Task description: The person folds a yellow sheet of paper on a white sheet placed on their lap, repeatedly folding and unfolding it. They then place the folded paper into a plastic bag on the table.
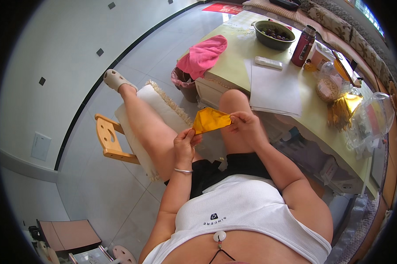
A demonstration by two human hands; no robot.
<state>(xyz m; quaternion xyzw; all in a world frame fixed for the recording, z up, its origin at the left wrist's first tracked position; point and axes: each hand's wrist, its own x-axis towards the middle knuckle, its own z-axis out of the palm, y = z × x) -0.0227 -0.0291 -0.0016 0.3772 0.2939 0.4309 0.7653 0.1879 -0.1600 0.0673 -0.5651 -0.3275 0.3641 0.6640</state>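
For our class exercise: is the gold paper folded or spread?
Folded, it seems: the gold paper between left hand and right hand has slanted edges.

Bright overall, daylight at upper-right window (370,17). Sheen on floor (161,53), highlights on gold foil (211,121). Shadows soft. Strong fisheye: straight edges bow, corners black, rim detail soft.

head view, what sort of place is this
Most likely a living room in a home: a long seat with patterned cushions runs behind the pale table, which holds a colander of dark round fruit and a red flask.
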